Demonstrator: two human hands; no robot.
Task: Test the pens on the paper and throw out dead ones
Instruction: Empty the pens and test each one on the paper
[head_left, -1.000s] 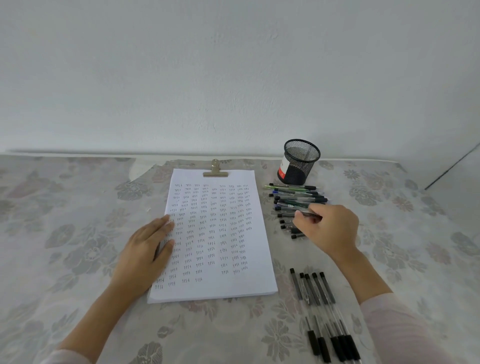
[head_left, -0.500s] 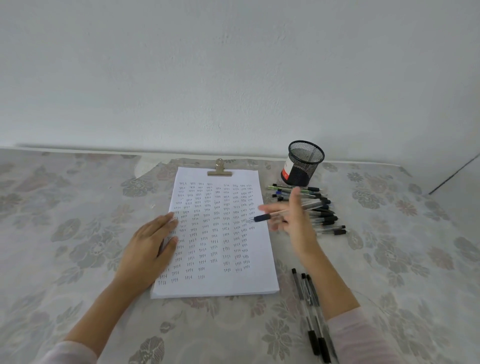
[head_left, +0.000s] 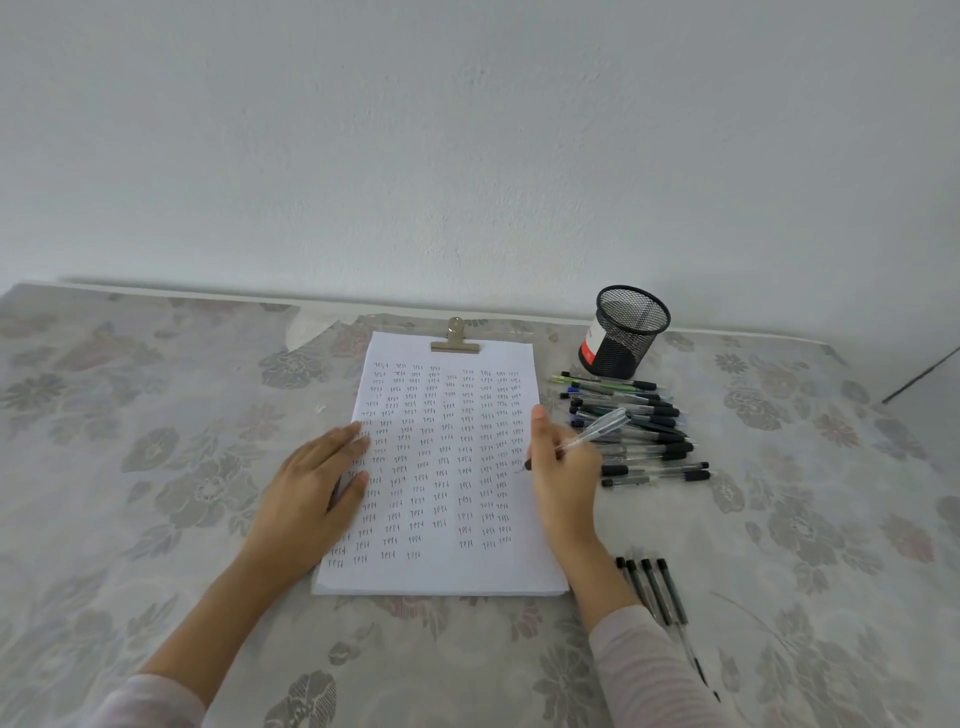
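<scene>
A white paper stack (head_left: 447, 571) under a metal clip (head_left: 455, 340) lies in the middle of the table, covered with rows of small handwritten words. My left hand (head_left: 311, 493) lies flat on the sheet's left edge. My right hand (head_left: 563, 467) grips a clear pen (head_left: 597, 431) with its tip down on the paper's right edge. To the right of the paper lies a pile of several pens (head_left: 639, 431). A row of several more pens (head_left: 657, 592) lies near my right forearm.
A black mesh pen cup (head_left: 626, 332) stands at the back right, close to the white wall. The table wears a floral cloth (head_left: 156, 467). A dark cable (head_left: 919, 382) runs at the far right.
My right hand lifted a pen out of the pile, swung it left over the paper and set its tip on the sheet's right edge. My left hand stayed put.
</scene>
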